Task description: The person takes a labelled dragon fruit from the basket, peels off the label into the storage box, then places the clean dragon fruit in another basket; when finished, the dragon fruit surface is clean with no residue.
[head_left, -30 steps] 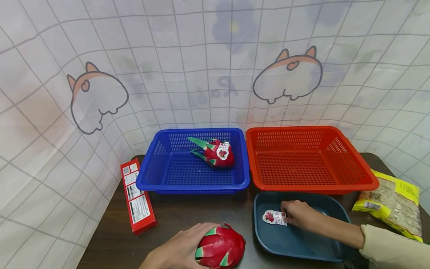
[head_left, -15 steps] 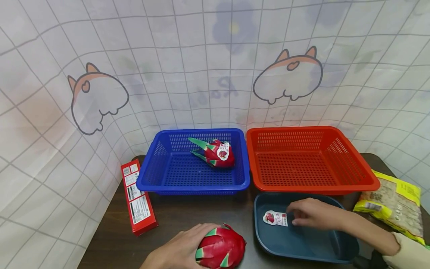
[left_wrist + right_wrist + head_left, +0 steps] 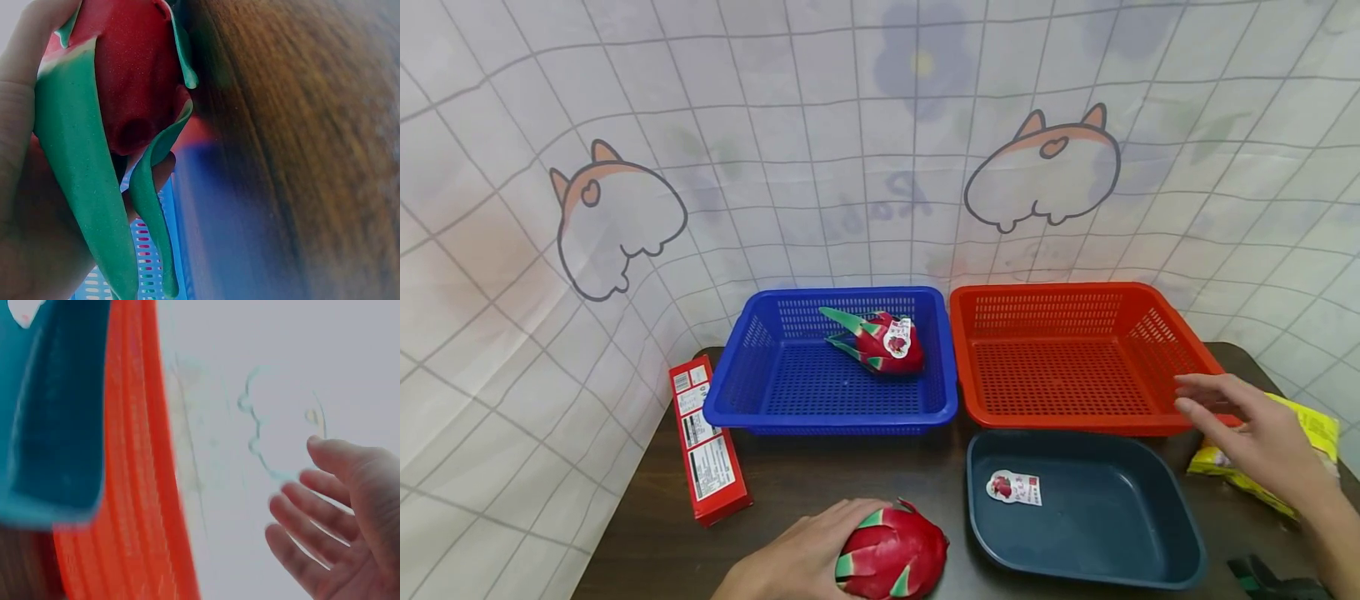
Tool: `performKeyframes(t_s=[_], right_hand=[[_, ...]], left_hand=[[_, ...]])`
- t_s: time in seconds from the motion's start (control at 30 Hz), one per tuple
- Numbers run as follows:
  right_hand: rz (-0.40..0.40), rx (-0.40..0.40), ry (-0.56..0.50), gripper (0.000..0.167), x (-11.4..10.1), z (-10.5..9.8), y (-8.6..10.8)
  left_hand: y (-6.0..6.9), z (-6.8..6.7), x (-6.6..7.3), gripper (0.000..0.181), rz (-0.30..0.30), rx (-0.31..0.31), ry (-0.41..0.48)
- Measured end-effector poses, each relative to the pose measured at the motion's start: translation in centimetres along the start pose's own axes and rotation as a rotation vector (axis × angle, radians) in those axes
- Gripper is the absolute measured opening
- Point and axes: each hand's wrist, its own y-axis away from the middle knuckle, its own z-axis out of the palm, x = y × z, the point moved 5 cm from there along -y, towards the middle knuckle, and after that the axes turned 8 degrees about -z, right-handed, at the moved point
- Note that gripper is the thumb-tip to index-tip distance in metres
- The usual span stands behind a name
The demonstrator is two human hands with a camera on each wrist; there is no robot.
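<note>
In the head view, the left hand grips a red dragon fruit at the front of the table, left of the dark teal tray. The left wrist view shows the fruit with long green leaves under the curled fingers. My right hand, fingers loosely spread and holding nothing, hovers above the yellow bag, by the red basket's right corner. It also appears in the right wrist view as a bare hand. A white label with a fruit picture lies in the tray's left part.
A blue basket holds another dragon fruit with a label on it. Beside it stands a red basket. At the left lies a red box. A dark object lies at the front right. A patterned cloth hangs behind.
My right hand has let go of the label, lifted out of the tray and moved right, over the yellow bag. The left hand and its fruit have stayed still.
</note>
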Motion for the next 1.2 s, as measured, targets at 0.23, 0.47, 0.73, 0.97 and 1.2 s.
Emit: performKeyframes(t_s=[0.23, 0.47, 0.73, 0.97, 1.2], right_hand=[[0.113, 0.141, 0.085, 0.055, 3.6, -1.4, 1.4], [0.157, 0.12, 0.21, 0.076, 5.3, -1.7, 2.1], [0.192, 0.011, 0.216, 0.084, 8.0, -0.2, 2.8], [0.209, -0.016, 0.161, 0.083, 9.6, 0.7, 3.7], [0.203, -0.041, 0.103, 0.086, 10.1, 2.2, 3.2]], left_hand=[[0.0, 0.0, 0.0, 0.086, -0.011, -0.004, 0.009], [0.1, 0.0, 0.1, 0.087, -0.011, 0.0, 0.012], [-0.1, 0.0, 0.0, 0.086, -0.006, 0.0, -0.009], [-0.4, 0.1, 0.0, 0.086, 0.025, 0.006, -0.047], [0.0, -0.1, 0.1, 0.086, 0.026, 0.022, -0.065]])
